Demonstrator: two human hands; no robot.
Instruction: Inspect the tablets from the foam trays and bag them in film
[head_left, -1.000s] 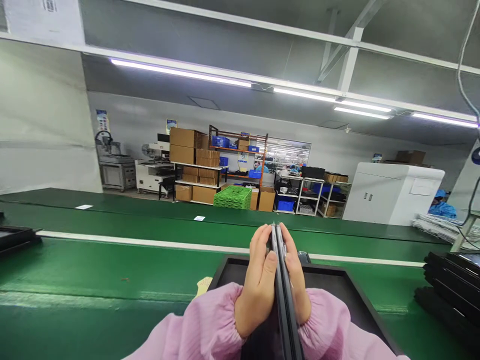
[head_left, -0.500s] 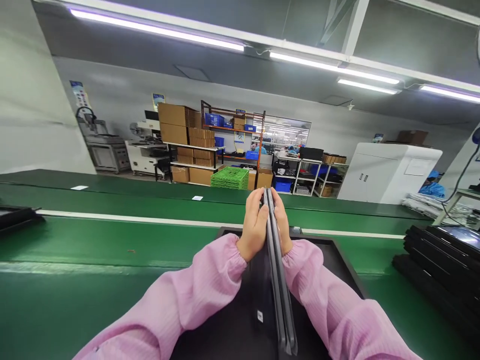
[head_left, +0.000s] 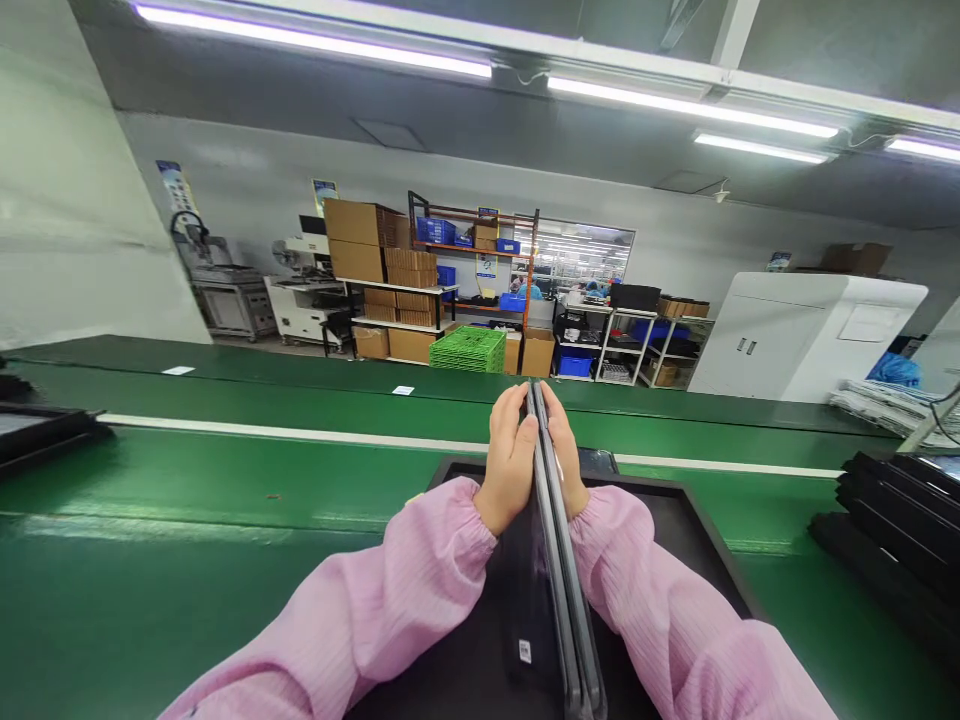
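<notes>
A pair of thin flat panels [head_left: 564, 580] with grey edges stands upright on edge, pressed face to face, between my two hands. My left hand [head_left: 508, 460] is closed against the left face near the far end, with its thumb close to the top edge. My right hand [head_left: 564, 455] presses the opposite face, its fingers partly hidden behind the panels. A small white label [head_left: 525, 651] shows low on the dark left face. Beneath them lies a black tray [head_left: 709, 535] with a raised rim. Whether the panels touch the tray floor, I cannot tell.
The tray rests on a green work surface [head_left: 262, 460] crossed by a white line. Stacked black trays [head_left: 907, 540] stand at the right; another dark tray [head_left: 45, 440] is at the left edge. A dark object [head_left: 598, 461] sits just behind my tray. Green crates [head_left: 469, 349] stand beyond.
Both hands keep the same hold on the panels. The view has shifted slightly, so the room and side stacks appear further right. The near end of the panels sits a little lower in view.
</notes>
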